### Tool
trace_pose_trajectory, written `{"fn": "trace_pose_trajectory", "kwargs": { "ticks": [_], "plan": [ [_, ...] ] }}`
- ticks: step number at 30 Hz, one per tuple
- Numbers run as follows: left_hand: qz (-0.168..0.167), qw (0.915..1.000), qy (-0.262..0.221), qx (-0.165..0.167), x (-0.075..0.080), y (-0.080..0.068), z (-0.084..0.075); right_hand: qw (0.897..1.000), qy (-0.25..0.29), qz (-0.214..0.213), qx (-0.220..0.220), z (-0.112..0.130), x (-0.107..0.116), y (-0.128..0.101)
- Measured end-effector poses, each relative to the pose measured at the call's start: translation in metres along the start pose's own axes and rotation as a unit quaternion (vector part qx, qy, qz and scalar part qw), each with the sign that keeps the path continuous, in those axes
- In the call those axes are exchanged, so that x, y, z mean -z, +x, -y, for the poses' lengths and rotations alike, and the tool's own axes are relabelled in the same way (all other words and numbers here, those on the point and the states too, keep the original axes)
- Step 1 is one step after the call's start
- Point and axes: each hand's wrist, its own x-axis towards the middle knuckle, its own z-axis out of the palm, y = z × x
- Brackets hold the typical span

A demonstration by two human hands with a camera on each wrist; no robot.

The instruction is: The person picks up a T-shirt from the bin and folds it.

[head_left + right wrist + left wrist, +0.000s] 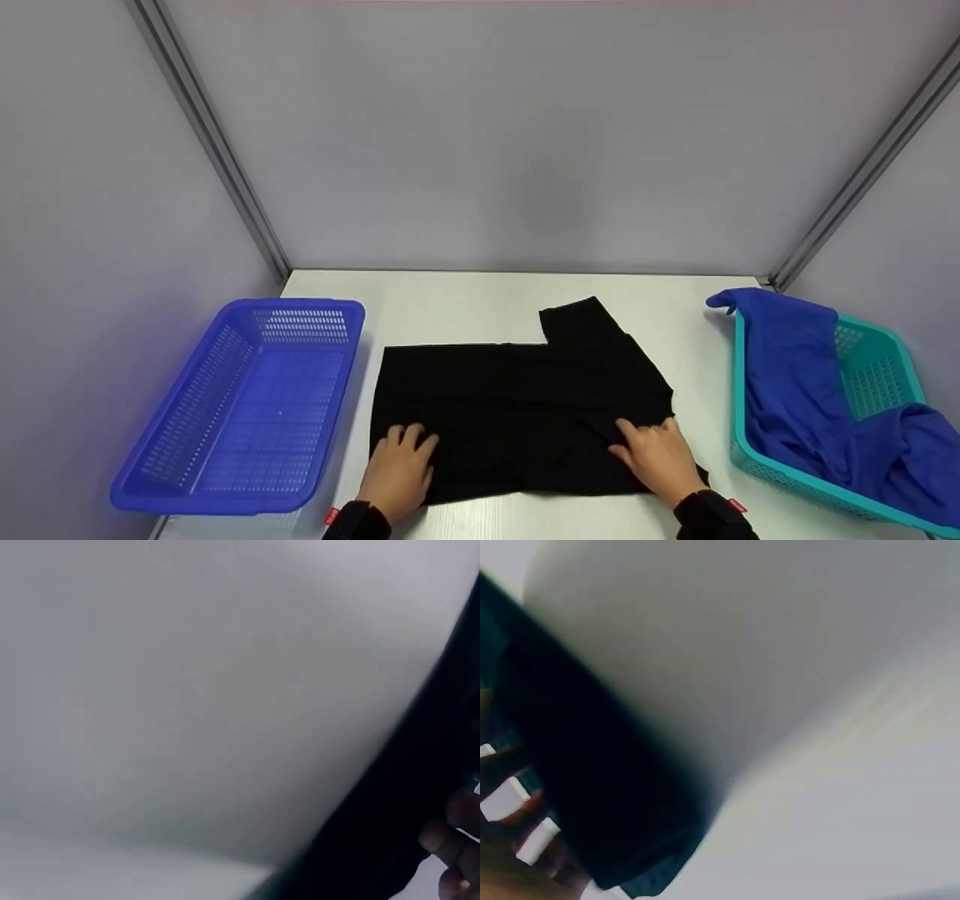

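Observation:
A black short-sleeved shirt [495, 420] lies spread sideways on the white table, one sleeve [577, 322] pointing away at the upper right. Small wrinkles run across its middle. My left hand [396, 469] rests on the hem end at the near left corner, fingers spread and lightly bent. On the near right part of the shirt, my right hand [660, 457] touches the fabric with thumb and forefinger apart. The left wrist view shows dark fabric [592, 757] beside the fingers. In the right wrist view, fingertips [442, 836] are against the dark fabric [397, 817].
A blue perforated plastic basket [322, 480] stands on the left with nothing in it. At the right is a teal basket [892, 360] holding blue cloth [795, 390], which hangs over its rim. Grey panels [525, 150] enclose the white table [450, 300] at the back and sides.

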Motion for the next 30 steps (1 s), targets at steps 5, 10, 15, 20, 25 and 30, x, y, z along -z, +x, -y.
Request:
{"fn": "trace_pose_trajectory", "kwargs": {
  "ticks": [5,10,15,20,25,30],
  "plan": [
    [0.029,0.9994,-0.014,0.015,0.0,-0.005,0.001,0.995,0.036,-0.085,-0.033,0.007,-0.004,0.01],
    [0.056,0.9973,-0.026,0.039,0.007,-0.006,0.001,0.968,0.218,-0.105,-0.064,0.012,-0.003,0.02],
    [0.067,0.9957,-0.027,0.058,0.014,-0.006,0.001,0.967,0.237,0.071,-0.066,0.009,-0.006,0.013],
    [0.079,0.9934,-0.038,0.073,0.02,-0.004,0.003,0.967,0.188,0.153,-0.075,0.0,-0.011,0.006],
    [0.082,0.9923,-0.038,0.084,0.024,0.0,0.006,0.975,0.171,0.116,-0.084,-0.006,-0.01,0.007],
    [0.039,0.9949,-0.021,0.091,0.025,0.011,0.01,0.987,0.132,0.038,-0.08,-0.005,-0.007,0.014]
  ]
}}
